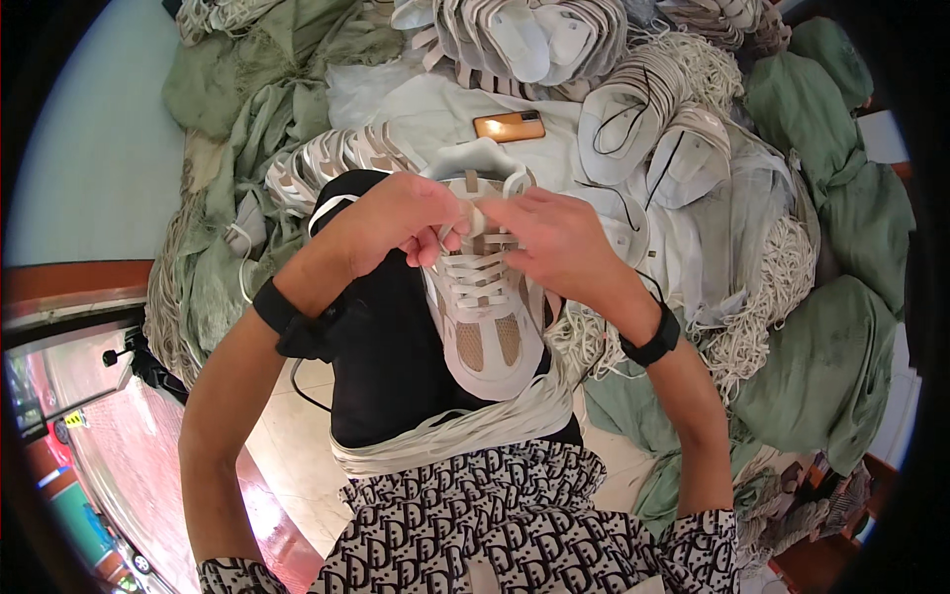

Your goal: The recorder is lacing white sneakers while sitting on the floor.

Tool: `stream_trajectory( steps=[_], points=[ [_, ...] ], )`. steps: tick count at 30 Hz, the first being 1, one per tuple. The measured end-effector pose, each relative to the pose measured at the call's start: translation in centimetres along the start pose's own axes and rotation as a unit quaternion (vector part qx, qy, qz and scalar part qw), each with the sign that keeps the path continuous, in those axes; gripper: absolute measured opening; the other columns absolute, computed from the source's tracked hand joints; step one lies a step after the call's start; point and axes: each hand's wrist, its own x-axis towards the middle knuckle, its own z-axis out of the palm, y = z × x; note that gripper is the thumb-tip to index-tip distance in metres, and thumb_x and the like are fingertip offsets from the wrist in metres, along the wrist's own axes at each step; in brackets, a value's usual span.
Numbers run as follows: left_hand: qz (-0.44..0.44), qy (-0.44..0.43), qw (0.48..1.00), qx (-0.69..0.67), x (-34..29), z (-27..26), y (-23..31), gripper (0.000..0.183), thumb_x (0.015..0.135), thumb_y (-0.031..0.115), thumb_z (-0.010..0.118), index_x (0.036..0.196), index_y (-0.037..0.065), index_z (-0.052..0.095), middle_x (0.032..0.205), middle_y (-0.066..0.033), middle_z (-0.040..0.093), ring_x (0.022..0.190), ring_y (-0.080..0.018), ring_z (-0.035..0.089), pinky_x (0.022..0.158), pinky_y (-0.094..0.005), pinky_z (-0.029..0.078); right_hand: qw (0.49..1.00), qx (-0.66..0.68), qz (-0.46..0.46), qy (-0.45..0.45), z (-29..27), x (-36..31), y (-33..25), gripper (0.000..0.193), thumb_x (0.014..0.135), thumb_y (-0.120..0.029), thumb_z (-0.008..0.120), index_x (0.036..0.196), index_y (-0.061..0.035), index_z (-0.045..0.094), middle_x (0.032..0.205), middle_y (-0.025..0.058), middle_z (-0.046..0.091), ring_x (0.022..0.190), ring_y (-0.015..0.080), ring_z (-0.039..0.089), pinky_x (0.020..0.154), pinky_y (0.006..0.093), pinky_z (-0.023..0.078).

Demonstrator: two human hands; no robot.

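Observation:
A white and beige sneaker upper (493,371) rests on my black-clad lap, its toe toward me and its collar away. White shoelace (477,279) crosses its lower eyelet rows. My left hand (408,220) is closed at the left side of the tongue, fingertips pinched on the lace. My right hand (562,238) bends over the right eyelet row, thumb and fingers drawn together at the lace. Both hands touch the upper near its top eyelets and hide part of the tongue. Exactly how the lace runs between the fingertips is blurred.
A bundle of white laces (445,436) lies across my lap. Beyond the upper, a phone (509,126) lies on white cloth. Stacked uppers (534,45) stand at the back, more laced uppers (336,158) at left. Loose laces (767,297) and green sacking (816,366) spread at right.

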Motion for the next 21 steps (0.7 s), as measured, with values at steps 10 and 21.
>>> stream_trajectory(
  steps=[10, 21],
  points=[
    [-0.024, 0.029, 0.999, 0.030, -0.7, 0.0, 0.0, 0.030, 0.080, 0.030, 0.055, 0.071, 0.002, 0.058, 0.066, -0.0053, 0.056, 0.045, -0.0088, 0.048, 0.042, -0.0199, 0.038, 0.928, 0.317, 0.176, -0.088, -1.0, 1.5, 0.8, 0.031, 0.062, -0.003, 0.064, 0.092, -0.0035, 0.061, 0.060, 0.0062, 0.059, 0.049, 0.0121, 0.054, 0.045, 0.0270, 0.041],
    [-0.072, 0.056, 0.980, 0.176, 0.9, 1.6, 0.9, 0.021, 0.079, 0.021, 0.055, 0.074, 0.000, 0.058, 0.060, -0.0047, 0.057, 0.041, -0.0110, 0.052, 0.037, -0.0207, 0.040, 0.878, 0.326, 0.317, -0.148, -6.3, -3.2, 7.1, 0.021, 0.063, 0.000, 0.060, 0.083, -0.0011, 0.064, 0.056, 0.0010, 0.055, 0.047, 0.0047, 0.044, 0.042, 0.0198, 0.031]
  ],
)
